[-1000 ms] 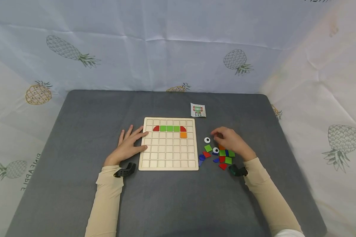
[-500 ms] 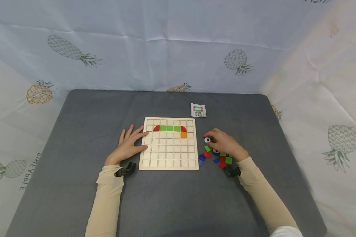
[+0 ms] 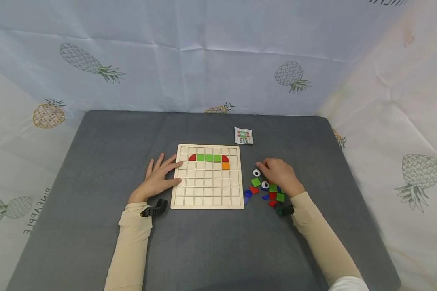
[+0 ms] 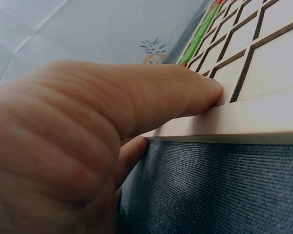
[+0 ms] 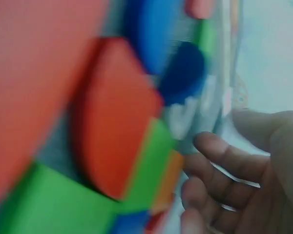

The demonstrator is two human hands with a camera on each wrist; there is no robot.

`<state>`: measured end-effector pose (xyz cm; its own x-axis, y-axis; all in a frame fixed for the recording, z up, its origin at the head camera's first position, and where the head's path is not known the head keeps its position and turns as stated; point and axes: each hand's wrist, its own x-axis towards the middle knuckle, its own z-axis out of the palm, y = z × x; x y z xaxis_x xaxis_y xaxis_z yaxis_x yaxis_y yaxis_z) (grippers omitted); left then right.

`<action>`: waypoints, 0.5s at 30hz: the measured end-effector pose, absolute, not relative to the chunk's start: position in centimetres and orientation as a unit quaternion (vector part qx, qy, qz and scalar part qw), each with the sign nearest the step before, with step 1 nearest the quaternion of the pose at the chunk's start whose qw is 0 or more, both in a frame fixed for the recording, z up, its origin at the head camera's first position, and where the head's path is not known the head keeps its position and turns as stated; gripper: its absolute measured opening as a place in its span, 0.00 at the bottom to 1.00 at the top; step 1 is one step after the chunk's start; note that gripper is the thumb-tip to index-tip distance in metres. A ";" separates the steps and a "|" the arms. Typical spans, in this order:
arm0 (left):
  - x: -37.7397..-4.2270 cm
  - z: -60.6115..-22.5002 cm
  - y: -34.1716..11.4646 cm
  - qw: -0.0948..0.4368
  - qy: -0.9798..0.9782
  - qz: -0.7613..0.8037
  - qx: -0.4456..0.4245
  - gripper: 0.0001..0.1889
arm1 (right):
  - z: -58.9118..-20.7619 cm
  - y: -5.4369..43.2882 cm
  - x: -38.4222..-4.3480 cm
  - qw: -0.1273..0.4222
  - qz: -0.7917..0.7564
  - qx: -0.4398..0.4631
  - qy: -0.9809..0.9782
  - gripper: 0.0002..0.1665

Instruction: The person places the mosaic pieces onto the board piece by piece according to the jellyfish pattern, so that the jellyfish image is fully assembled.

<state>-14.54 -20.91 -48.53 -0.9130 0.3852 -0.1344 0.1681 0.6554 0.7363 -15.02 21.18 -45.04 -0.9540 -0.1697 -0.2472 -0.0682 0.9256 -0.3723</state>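
Note:
A wooden grid board [image 3: 207, 204] lies on the dark table. One row holds red quarter-round pieces [image 3: 192, 157] at both ends and green squares [image 3: 209, 158] between, with an orange square [image 3: 225, 165] below the right end. My left hand [image 3: 155, 180] rests spread on the board's left edge; its thumb [image 4: 200, 90] presses the rim in the left wrist view. My right hand [image 3: 279, 173] hovers over the loose pieces, beside a white ring-shaped eye piece [image 3: 256, 172]. Its fingers [image 5: 234, 158] are loosely bent, thumb apart, with nothing visible between them.
Right of the board lie a second eye piece [image 3: 265, 184], green squares [image 3: 255, 182], red pieces [image 3: 253, 190] and blue pieces [image 3: 248, 193], some hidden under the right hand. Behind the board is a small picture card [image 3: 243, 136]. A pineapple-print cloth [image 3: 189, 72] hangs around the table.
My right hand reached left to the upper eye piece, then drew back slightly right. That eye piece has shifted a little to the right. The left hand stays on the board.

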 end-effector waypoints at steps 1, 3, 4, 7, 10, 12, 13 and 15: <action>-14.5 -48.5 -20.9 0.143 0.899 0.384 0.154 0.35 | -44.9 21.3 -15.0 0.145 -0.190 -0.080 0.968 0.16; -14.6 -48.4 -21.0 0.147 0.901 0.379 0.152 0.35 | -44.6 21.5 -14.9 0.163 -0.201 -0.118 0.959 0.13; -14.6 -48.4 -21.0 0.149 0.902 0.377 0.150 0.35 | -44.5 21.5 -14.9 0.172 -0.205 -0.137 0.954 0.15; -14.6 -48.4 -21.1 0.152 0.903 0.374 0.148 0.35 | -44.4 21.5 -14.8 0.191 -0.202 -0.168 0.946 0.20; -14.6 -48.3 -21.1 0.154 0.903 0.373 0.148 0.35 | -44.3 21.3 -14.8 0.190 -0.193 -0.166 0.948 0.20; -14.6 -48.3 -21.1 0.155 0.903 0.373 0.148 0.35 | -44.3 21.1 -14.9 0.189 -0.189 -0.161 0.950 0.19; -14.6 -48.3 -21.1 0.155 0.903 0.372 0.148 0.35 | -44.3 21.0 -14.9 0.188 -0.188 -0.159 0.951 0.19; -14.6 -48.2 -21.1 0.155 0.903 0.372 0.148 0.35 | -44.2 20.9 -15.0 0.187 -0.187 -0.154 0.952 0.19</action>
